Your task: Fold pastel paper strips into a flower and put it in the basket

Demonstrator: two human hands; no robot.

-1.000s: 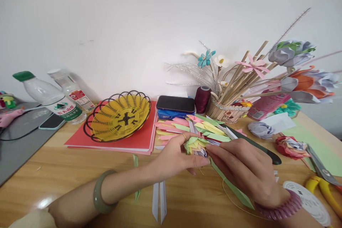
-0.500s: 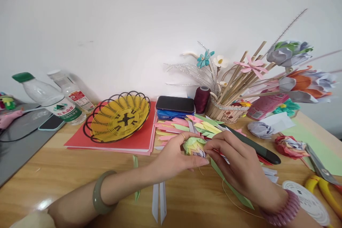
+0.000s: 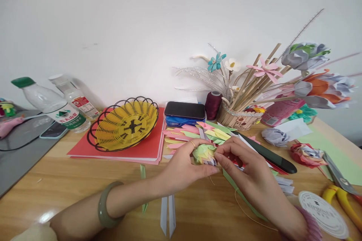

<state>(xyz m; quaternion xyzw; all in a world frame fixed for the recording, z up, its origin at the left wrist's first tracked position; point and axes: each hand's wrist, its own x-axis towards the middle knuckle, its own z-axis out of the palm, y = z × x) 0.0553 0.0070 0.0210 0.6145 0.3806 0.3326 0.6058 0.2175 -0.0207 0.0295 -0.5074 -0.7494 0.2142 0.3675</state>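
Paper flower [image 3: 204, 153], green and yellow with pale tips, sits above the table [image 3: 98, 180], near the middle of the scene, in my fingers. My left hand [image 3: 181, 167] holds it from the left, curled around it with the thumb along its near side. My right hand [image 3: 251, 177] has its thumb and forefinger narrowed to a pinch on the flower's right edge. Just beyond lies a heap of folded paper strips [image 3: 182, 132] in pink, green and yellow. Nearer, 2 white strips [image 3: 167, 214] lie side by side, close to a green strip [image 3: 143, 188] on their left. Farther left, a yellow basket [image 3: 113, 130] rests on red paper [image 3: 80, 147]. At the far side, a phone [image 3: 185, 110] lies on a blue pack [image 3: 179, 121], left of a dark red thread spool [image 3: 213, 106]. Far left, 2 bottles [image 3: 72, 118] lean.
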